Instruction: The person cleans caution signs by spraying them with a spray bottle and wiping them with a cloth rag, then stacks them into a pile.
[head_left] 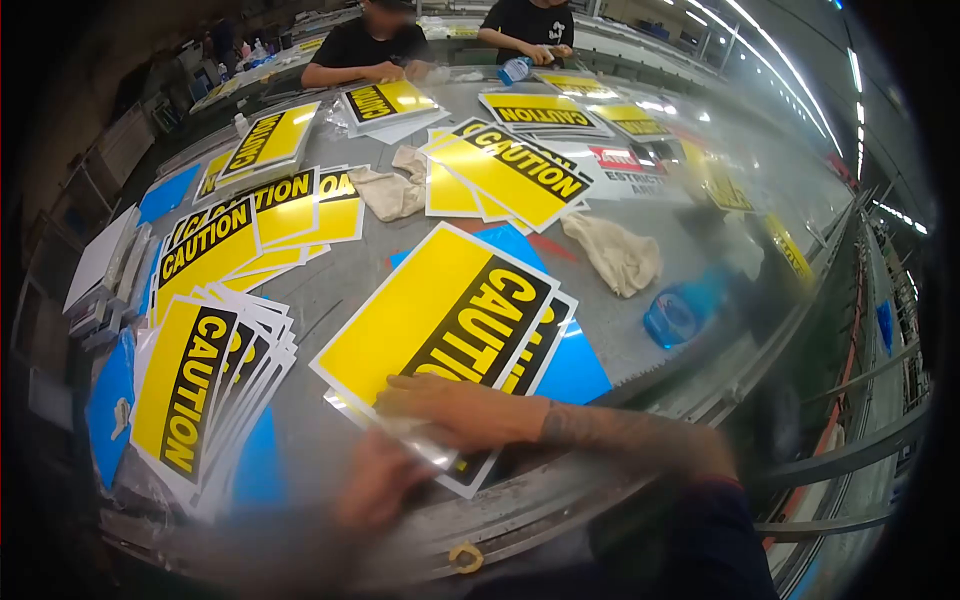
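Right hand [450, 405], lower centre of frame, lies flat with fingers spread and pressed on the near edge of a yellow CAUTION sign [440, 320], clamped on nothing. This sign tops a small stack with a blue sheet [575, 370] under it, on the grey bench [330, 290]. Left hand [375, 480], lower centre and blurred, sits at the stack's near corner, touching the white sign edge; cannot tell whether its fingers are closed or apart. Lower left: fanned stack of CAUTION signs [190, 390], well apart from the hands. Centre left: further overlapping signs [250, 225]. Upper centre: another fan of signs [505, 170]. 3 crumpled beige cloths: 1 right of centre [615, 255], 2 at upper centre [390, 190]. Containers: 1 blue translucent bottle [680, 310] lying on its side at right of centre, near the bench edge, contents not discernible; 1 small bottle [515, 70] at top centre, beside another person's hand. 2 other people in dark shirts [360, 45] sit at the far side, top of frame.
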